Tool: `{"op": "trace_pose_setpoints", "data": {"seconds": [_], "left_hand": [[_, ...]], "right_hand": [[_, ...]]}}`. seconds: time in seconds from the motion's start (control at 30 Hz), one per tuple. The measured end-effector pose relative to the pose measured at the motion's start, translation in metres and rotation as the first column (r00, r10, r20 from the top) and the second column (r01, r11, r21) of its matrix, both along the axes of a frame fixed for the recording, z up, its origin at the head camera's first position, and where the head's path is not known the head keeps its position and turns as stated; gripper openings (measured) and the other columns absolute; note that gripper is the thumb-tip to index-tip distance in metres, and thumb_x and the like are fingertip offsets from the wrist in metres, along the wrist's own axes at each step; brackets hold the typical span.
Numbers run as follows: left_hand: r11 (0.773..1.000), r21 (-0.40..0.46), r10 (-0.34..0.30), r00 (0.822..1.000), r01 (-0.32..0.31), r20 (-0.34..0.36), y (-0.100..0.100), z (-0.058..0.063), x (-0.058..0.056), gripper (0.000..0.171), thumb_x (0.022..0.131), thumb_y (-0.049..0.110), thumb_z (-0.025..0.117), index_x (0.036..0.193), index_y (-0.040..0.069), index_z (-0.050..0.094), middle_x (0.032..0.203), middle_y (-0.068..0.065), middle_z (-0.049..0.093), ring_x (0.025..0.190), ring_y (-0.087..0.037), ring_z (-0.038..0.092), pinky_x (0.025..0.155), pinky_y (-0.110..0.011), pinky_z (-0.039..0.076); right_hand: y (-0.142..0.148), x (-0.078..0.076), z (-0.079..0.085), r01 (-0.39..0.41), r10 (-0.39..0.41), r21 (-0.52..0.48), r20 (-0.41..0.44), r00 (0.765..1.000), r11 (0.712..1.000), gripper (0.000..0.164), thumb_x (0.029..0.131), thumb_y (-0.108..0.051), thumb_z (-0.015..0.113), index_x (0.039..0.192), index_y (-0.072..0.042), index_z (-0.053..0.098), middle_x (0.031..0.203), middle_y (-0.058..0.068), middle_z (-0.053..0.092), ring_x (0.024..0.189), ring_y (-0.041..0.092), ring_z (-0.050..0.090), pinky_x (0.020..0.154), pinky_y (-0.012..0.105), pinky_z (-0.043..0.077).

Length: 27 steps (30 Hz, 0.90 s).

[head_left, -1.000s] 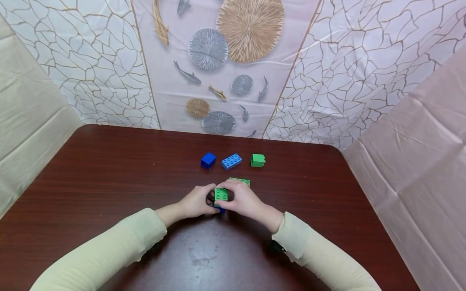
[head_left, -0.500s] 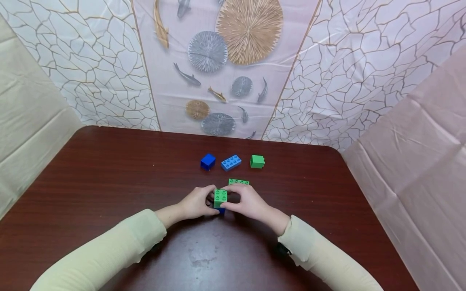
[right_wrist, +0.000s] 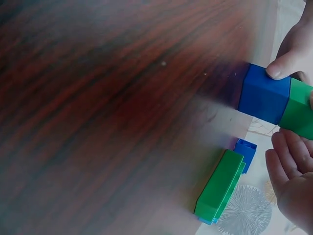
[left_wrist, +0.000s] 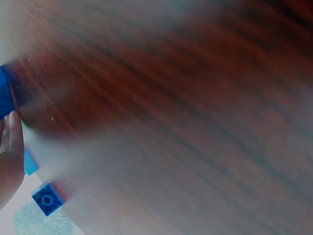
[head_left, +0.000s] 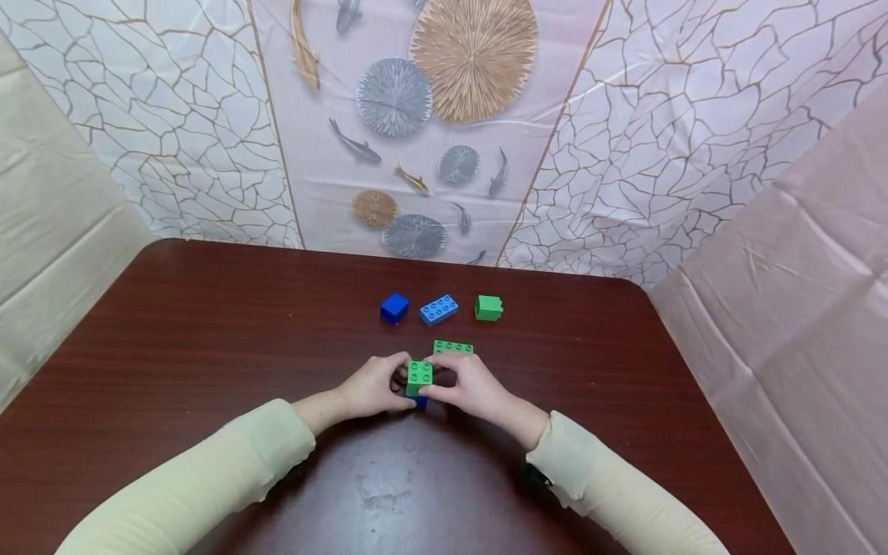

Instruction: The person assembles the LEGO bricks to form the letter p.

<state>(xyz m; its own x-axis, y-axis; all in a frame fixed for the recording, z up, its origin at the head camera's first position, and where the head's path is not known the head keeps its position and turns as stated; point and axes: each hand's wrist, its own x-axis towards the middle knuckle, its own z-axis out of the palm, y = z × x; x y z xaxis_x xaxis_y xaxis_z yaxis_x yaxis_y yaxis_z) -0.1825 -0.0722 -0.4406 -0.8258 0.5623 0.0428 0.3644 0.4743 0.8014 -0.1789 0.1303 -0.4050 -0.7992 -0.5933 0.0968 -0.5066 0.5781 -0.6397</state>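
Pinching a four-stud green brick (head_left: 419,379) between the thumb and fingers of my right hand (head_left: 475,387), I have it atop a smooth-sided blue brick (right_wrist: 261,98) that my left hand (head_left: 372,387) grips. The pair is near the middle of a glossy reddish-brown counter (head_left: 208,331), just nearer me than a long green brick (head_left: 454,346), while pale cloth walls (head_left: 784,262) rise around, the back panel (head_left: 326,189) printed with grey and gold fish (head_left: 359,148) and discs (head_left: 394,98).

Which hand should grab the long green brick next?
Probably the right hand, once it lets go of the small green block: the long green brick lies just beyond it. The left hand, pinching the blue block underneath, is farther away.
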Motion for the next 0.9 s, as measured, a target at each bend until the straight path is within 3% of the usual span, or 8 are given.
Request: {"op": "trace_pose_setpoints", "data": {"seconds": [0.2, 0.43, 0.63, 0.9], "left_hand": [[0.999, 0.008, -0.033, 0.999, 0.033, -0.013, -0.002, 0.002, 0.001, 0.035, 0.076, 0.012, 0.076, 0.102, 0.005, 0.054, 0.098, -0.009, 0.068, 0.091, -0.017, 0.065, 0.075, -0.023, 0.054], [0.999, 0.025, -0.03, 0.999, 0.03, -0.033, -0.005, 0.008, 0.002, 0.034, 0.078, 0.02, 0.075, 0.104, 0.007, 0.056, 0.099, -0.007, 0.068, 0.092, -0.015, 0.065, 0.077, -0.023, 0.054], [0.999, 0.014, -0.033, 0.992, 0.035, -0.126, -0.005, 0.011, 0.003, 0.028, 0.079, 0.022, 0.075, 0.101, 0.009, 0.061, 0.095, -0.002, 0.07, 0.088, -0.011, 0.066, 0.076, -0.022, 0.053], [0.999, 0.009, -0.046, 0.987, 0.048, -0.154, -0.005, 0.01, 0.001, 0.025, 0.078, 0.021, 0.076, 0.095, 0.011, 0.06, 0.09, -0.001, 0.07, 0.085, -0.008, 0.065, 0.074, -0.02, 0.051]], "right_hand": [[-0.001, 0.0, 0.001, 0.0, 0.0, 0.013, -0.009, 1.0, 1.0, 0.038, 0.083, -0.023, 0.071, 0.116, -0.004, 0.064, 0.107, 0.007, 0.068, 0.098, 0.018, 0.063, 0.085, 0.036, 0.053], [0.0, 0.001, 0.002, -0.005, 0.005, 0.017, -0.009, 1.0, 1.0, 0.037, 0.083, -0.023, 0.071, 0.115, -0.004, 0.064, 0.107, 0.007, 0.068, 0.098, 0.019, 0.063, 0.085, 0.037, 0.053], [0.0, 0.0, 0.001, -0.012, 0.012, 0.03, -0.009, 1.0, 0.999, 0.037, 0.083, -0.022, 0.071, 0.115, -0.005, 0.064, 0.108, 0.007, 0.068, 0.099, 0.018, 0.063, 0.087, 0.036, 0.052], [0.001, -0.002, 0.003, -0.011, 0.01, 0.02, 0.061, 0.998, 1.0, 0.038, 0.083, -0.023, 0.071, 0.117, -0.006, 0.063, 0.11, 0.005, 0.067, 0.103, 0.018, 0.061, 0.09, 0.037, 0.051]]}}
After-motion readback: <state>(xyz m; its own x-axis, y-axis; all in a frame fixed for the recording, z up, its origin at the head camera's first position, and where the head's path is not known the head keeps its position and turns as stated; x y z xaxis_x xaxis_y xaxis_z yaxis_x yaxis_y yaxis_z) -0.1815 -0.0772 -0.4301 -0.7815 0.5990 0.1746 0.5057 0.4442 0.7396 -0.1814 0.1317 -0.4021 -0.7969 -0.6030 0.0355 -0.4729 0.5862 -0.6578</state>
